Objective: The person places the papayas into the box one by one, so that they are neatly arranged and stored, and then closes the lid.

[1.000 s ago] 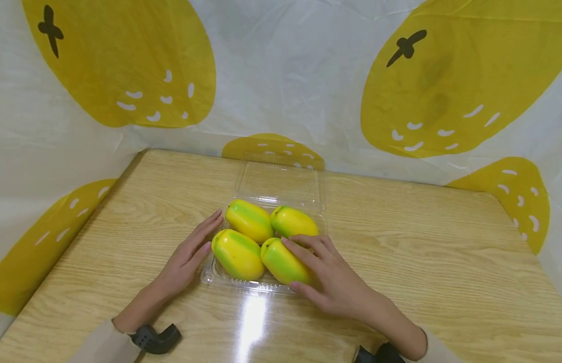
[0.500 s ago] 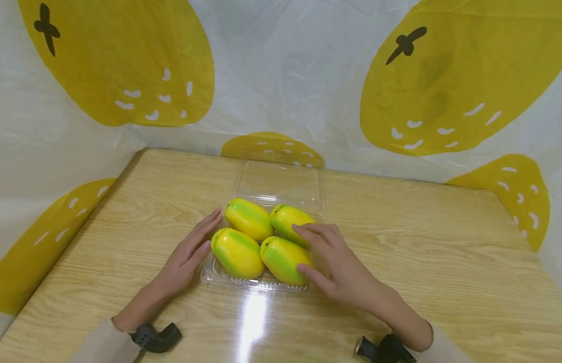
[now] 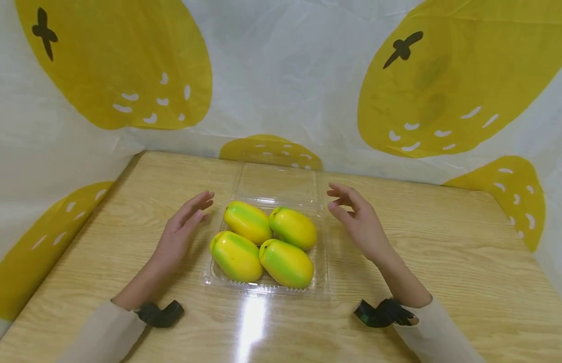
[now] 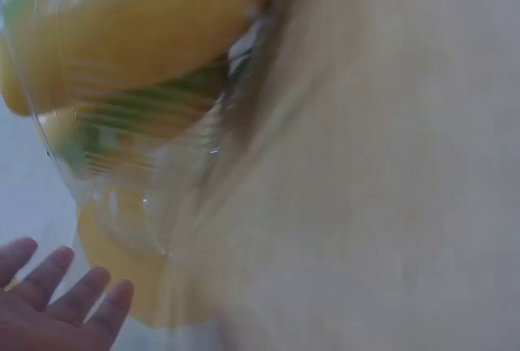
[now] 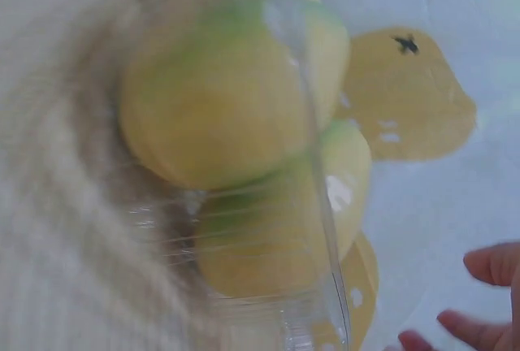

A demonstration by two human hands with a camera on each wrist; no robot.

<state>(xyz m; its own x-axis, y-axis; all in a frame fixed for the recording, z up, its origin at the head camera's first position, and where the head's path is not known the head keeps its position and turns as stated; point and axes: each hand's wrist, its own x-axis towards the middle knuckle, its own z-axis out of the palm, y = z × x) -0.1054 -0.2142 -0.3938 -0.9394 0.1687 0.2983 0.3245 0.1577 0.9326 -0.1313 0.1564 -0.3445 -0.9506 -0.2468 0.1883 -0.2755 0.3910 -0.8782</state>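
Observation:
Several yellow-green mangoes [image 3: 287,263] lie in two rows inside a clear plastic clamshell box [image 3: 325,264], whose lid [image 3: 278,182] is folded back flat behind it. My left hand [image 3: 177,234] is just off the box's left side, fingers loosely bent and pointing toward the back. To the right of the lid hinge is my right hand [image 3: 363,227], thumb and fingers apart with nothing between them. Both wrist views show the mangoes [image 4: 138,34] through the box's ribbed side wall. Fingertips [image 5: 491,266] of the right hand show at that view's lower right.
The box rests on a wood-grain table [image 3: 422,242]. A white cloth [image 3: 285,75] printed with large yellow fruit hangs behind and to the sides. Each wrist carries a black camera mount [image 3: 382,312] at the sleeve.
My right hand has left the right-hand mangoes and moved back and to the right. My left hand has drawn slightly away from the box and back. The mangoes stay in place.

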